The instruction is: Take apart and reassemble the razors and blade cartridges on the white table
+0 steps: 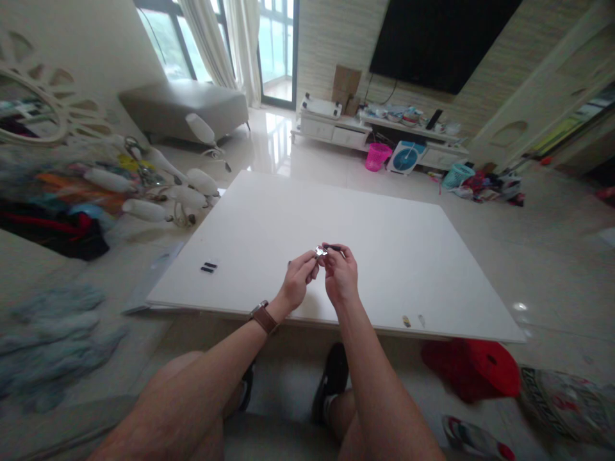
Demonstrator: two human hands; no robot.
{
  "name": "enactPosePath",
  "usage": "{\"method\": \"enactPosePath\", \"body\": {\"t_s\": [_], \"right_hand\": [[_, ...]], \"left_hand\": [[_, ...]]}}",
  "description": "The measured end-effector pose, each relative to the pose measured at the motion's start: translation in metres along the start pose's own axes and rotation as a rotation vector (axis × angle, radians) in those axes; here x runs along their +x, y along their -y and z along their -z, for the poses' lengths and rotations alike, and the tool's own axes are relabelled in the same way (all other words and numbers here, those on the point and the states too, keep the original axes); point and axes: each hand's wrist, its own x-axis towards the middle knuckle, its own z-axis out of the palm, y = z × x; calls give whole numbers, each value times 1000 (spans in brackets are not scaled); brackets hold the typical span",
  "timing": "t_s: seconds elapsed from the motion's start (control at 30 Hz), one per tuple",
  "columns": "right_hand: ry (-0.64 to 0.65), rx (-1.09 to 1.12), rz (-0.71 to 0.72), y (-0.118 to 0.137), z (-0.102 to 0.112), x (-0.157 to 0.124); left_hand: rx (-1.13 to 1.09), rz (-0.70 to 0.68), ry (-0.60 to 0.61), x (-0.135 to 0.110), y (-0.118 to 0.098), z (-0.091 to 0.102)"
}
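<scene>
My left hand (298,280) and my right hand (341,275) meet above the near middle of a white board (408,256). Both are closed in a pinch around a small shiny metal piece (320,251). A thin dark part (333,248) sticks out of the right fingers. A brown watch strap sits on my left wrist. Two small black pieces (208,267) lie on the board to the left. Two tiny bits (413,320) rest near its front right edge.
The board lies low over a glossy tiled floor. A chandelier with white shades (163,186) lies on the floor to the left. A red stool (473,368) stands at right. My knees and dark shoes (331,381) are below the board's front edge.
</scene>
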Motion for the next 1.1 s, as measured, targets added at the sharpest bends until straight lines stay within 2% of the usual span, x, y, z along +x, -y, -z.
{"method": "enactPosePath", "body": {"t_s": [0.5, 0.67, 1.1], "right_hand": [[32, -67, -19, 2, -6, -8], [26, -107, -56, 0, -2, -5], [51, -172, -47, -3, -1, 0]], "left_hand": [[-68, -11, -22, -1, 4, -4], [-2, -27, -17, 1, 4, 0], [176, -98, -27, 4, 3, 4]]}}
